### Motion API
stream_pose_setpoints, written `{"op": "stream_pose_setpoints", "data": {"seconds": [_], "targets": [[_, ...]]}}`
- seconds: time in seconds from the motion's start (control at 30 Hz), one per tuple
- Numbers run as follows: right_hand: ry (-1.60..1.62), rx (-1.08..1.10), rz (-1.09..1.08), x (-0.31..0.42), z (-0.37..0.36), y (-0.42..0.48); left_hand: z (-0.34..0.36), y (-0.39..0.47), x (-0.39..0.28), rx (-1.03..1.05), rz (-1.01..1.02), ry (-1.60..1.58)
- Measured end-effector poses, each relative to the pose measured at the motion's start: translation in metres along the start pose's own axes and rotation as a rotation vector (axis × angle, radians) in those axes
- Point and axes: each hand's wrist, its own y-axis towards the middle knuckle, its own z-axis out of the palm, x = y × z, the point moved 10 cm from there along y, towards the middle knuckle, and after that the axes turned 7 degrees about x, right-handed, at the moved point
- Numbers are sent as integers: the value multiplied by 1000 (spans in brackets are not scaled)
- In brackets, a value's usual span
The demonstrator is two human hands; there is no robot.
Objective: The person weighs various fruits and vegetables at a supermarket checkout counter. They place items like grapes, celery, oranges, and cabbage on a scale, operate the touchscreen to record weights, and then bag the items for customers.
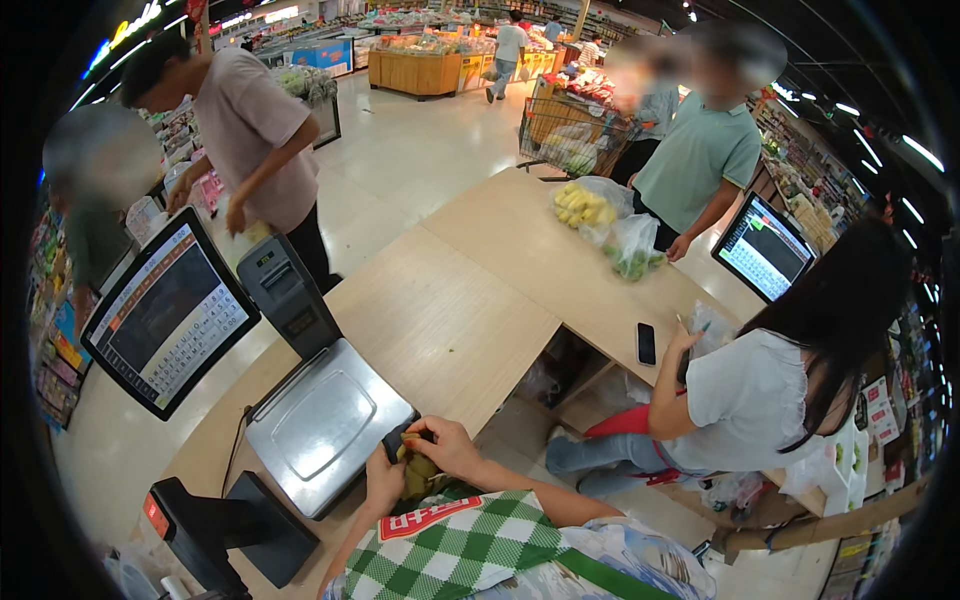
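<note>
Close to my body, at the near corner of a flat metal weighing scale (pixel 330 420), both hands are together. My left hand (pixel 384 480) is closed around a small dark object (pixel 394 441), whose kind I cannot make out. The fingers of my right hand (pixel 450 450) pinch the top of some yellow-green produce (pixel 420 480), possibly bananas. My hands and the green checked apron (pixel 457 544) hide part of it. Nothing lies on the scale's plate. Its printer column (pixel 289 292) and tilted touchscreen (pixel 172 315) rise at the far left.
A black stand (pixel 262 532) stands left of me. On the wooden counter (pixel 450 300) are bagged bananas (pixel 585 206), bagged greens (pixel 636 251) and a phone (pixel 646 343). A co-worker (pixel 750 397) is at the right beside a second screen (pixel 763 244); customers stand across the counter near a shopping cart (pixel 570 139).
</note>
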Motion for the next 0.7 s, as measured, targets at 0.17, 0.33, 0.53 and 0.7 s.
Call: {"op": "stream_pose_setpoints", "data": {"seconds": [0.17,0.33,0.53,0.7], "targets": [[-295,-61,-87,12,-15,-5,-4,-4,-13,-94,42,-104],[-256,184,271,-35,-2,-15,3,-1,-14,-78,53,-144],[-5,174,176,-42,3,-19,7,4,-24,-57,139,-29],[-277,-86,76,-25,-36,-12,8,15,-19,-66,68,-1]]}}
